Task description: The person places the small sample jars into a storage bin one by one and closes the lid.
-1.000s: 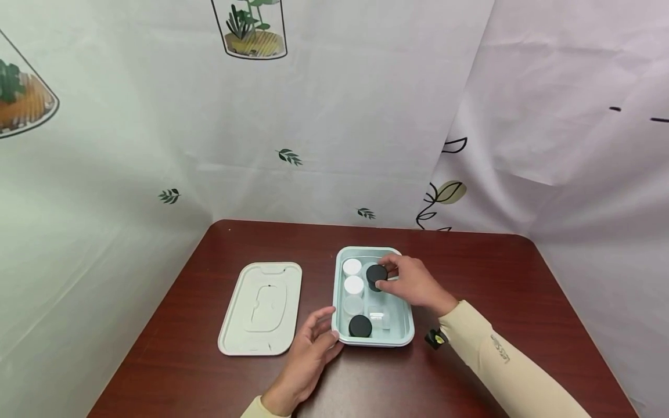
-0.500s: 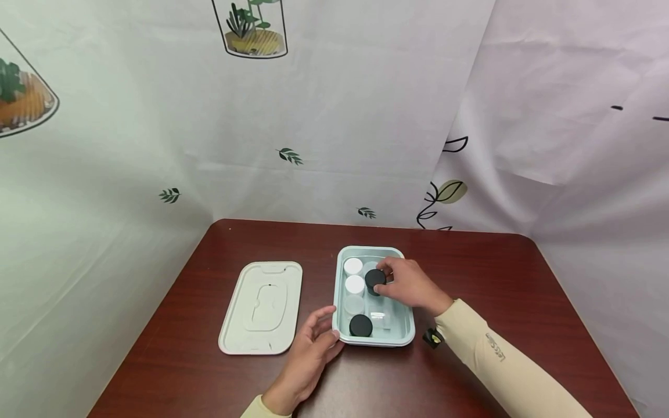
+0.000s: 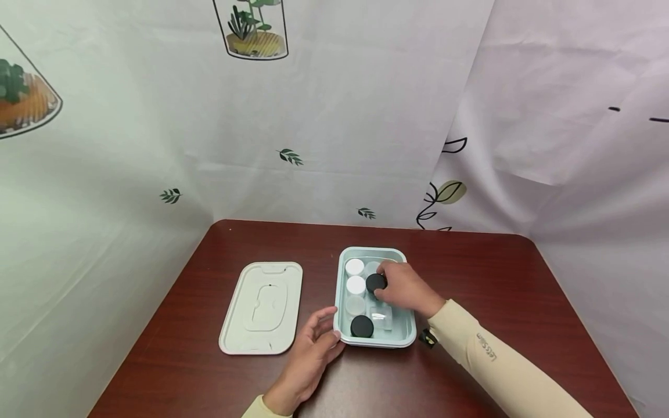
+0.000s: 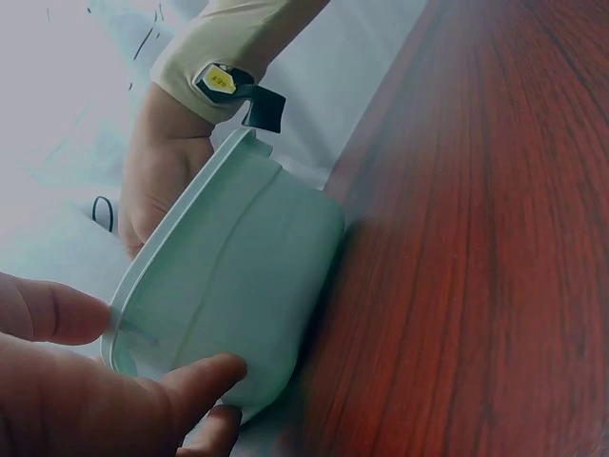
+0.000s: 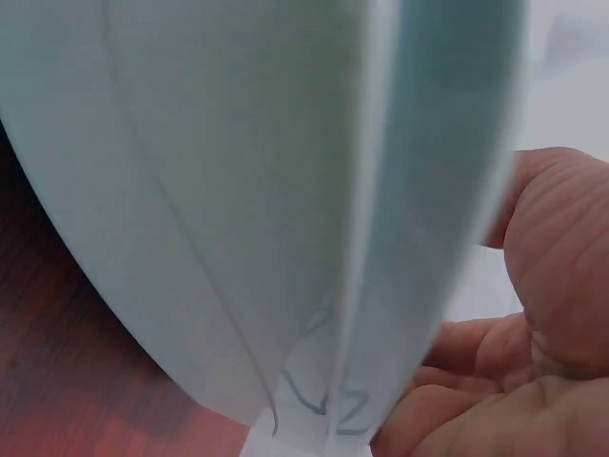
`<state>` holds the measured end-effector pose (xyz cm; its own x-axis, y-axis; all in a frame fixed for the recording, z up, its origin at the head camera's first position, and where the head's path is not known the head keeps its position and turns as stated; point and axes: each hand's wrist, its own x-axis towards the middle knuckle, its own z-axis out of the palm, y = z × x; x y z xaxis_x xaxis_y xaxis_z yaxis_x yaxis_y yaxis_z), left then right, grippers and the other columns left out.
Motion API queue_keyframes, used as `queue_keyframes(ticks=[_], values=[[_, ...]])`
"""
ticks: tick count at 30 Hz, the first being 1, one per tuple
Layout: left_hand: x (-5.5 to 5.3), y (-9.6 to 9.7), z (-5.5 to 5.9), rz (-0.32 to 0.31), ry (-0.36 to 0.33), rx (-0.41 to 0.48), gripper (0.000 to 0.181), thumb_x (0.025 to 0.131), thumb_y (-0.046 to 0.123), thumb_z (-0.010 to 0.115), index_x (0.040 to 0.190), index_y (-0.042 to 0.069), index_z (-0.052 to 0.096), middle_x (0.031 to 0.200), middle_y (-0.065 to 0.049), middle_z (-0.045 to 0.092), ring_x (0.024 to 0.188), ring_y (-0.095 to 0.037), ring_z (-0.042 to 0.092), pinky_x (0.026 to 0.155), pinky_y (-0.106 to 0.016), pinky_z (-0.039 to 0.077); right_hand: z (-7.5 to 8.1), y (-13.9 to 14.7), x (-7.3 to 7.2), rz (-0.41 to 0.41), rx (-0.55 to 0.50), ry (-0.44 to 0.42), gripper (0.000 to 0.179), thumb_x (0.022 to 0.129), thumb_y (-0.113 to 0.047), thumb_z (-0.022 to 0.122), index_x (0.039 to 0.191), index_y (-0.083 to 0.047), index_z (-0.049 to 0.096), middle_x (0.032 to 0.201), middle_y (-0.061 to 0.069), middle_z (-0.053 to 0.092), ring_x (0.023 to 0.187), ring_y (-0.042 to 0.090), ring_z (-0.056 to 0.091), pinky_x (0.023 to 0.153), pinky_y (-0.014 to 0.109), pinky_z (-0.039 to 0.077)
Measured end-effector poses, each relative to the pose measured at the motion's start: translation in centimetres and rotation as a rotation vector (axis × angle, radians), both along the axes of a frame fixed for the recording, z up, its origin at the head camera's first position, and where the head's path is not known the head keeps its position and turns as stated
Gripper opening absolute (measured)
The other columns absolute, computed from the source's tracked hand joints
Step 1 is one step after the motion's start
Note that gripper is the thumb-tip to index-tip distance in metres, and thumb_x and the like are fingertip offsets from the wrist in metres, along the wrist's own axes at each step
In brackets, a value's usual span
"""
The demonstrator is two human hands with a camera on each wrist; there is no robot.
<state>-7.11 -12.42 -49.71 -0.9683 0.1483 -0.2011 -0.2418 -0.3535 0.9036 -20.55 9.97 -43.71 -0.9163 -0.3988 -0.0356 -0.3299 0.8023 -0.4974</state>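
My right hand [image 3: 406, 284] reaches into a pale blue-green plastic container [image 3: 399, 335] and pinches a black-lidded jar [image 3: 376, 283] between thumb and fingers. Along the container's left side stand two white-lidded jars [image 3: 356, 285], a clear jar [image 3: 355, 305] and, at the near corner, another black-lidded jar [image 3: 362, 327]. A clear jar [image 3: 381, 317] lies on its side near the front right. My left hand [image 3: 305, 360] holds the container's near left corner, thumb and fingers against its rim and outer wall. In the right wrist view the container's wall [image 5: 219, 190] hides the jars.
A white rectangular lid [image 3: 261, 307] lies flat on the dark red-brown table [image 3: 209, 383], left of the container. A patterned white cloth [image 3: 334, 116] hangs behind the table and at both sides.
My right hand has moved the black-lidded jar slightly toward the near side and lower into the container. The left hand has stayed at the corner.
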Motion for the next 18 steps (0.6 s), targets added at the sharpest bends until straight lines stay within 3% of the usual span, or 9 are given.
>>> queue_keyframes(ticks=[11, 18], values=[[0.01, 0.04, 0.02, -0.002, 0.014, 0.0, 0.06, 0.099, 0.003, 0.059, 0.156, 0.004, 0.038, 0.154, -0.03, 0.042, 0.13, -0.028, 0.06, 0.105, -0.038, 0.052, -0.37, -0.54, 0.25, 0.016, 0.056, 0.013, 0.021, 0.081, -0.011, 0.082, 0.096, -0.004, 0.069, 0.075, 0.0, 0.061, 0.069, 0.017, 0.054, 0.062, 0.029, 0.044], [0.04, -0.01, 0.05, -0.004, 0.016, 0.002, 0.06, 0.099, 0.003, 0.059, 0.156, 0.003, 0.038, 0.153, -0.029, 0.044, 0.129, -0.028, 0.06, 0.104, -0.038, 0.053, -0.29, -0.76, 0.48, 0.001, 0.063, 0.021, 0.023, 0.082, -0.012, 0.082, 0.098, -0.002, 0.068, 0.075, 0.0, 0.06, 0.07, 0.017, 0.053, 0.061, 0.029, 0.041]])
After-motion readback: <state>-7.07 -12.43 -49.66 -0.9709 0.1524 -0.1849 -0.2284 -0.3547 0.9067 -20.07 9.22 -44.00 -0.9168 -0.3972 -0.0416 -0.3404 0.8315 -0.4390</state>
